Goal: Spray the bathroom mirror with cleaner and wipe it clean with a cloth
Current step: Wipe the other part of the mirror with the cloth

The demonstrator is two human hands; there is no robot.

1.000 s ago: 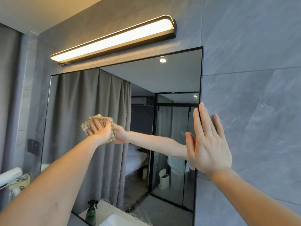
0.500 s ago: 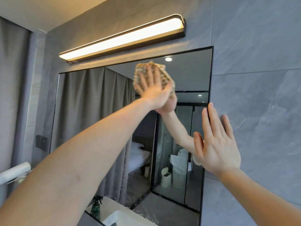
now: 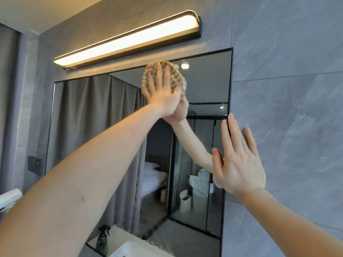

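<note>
The black-framed bathroom mirror (image 3: 92, 127) fills the middle of the wall. My left hand (image 3: 163, 93) presses a tan checked cloth (image 3: 176, 76) flat against the glass near the mirror's top edge, fingers straight and spread. My right hand (image 3: 239, 160) lies flat with straight fingers over the mirror's right edge, partly on the grey wall tile. A dark green spray bottle (image 3: 102, 242) shows only as a reflection at the mirror's bottom left. Faint wet speckles mark the lower glass.
A lit bar lamp (image 3: 128, 39) hangs just above the mirror. Grey marbled wall tiles (image 3: 287, 89) lie to the right. A dark wall switch (image 3: 35, 164) and a white roll (image 3: 11, 197) sit at the left. The white basin (image 3: 130, 249) shows at the bottom.
My left hand swept the cloth from the mirror's left-middle up and right to near its top edge. My right hand stayed flat on the mirror's right edge.
</note>
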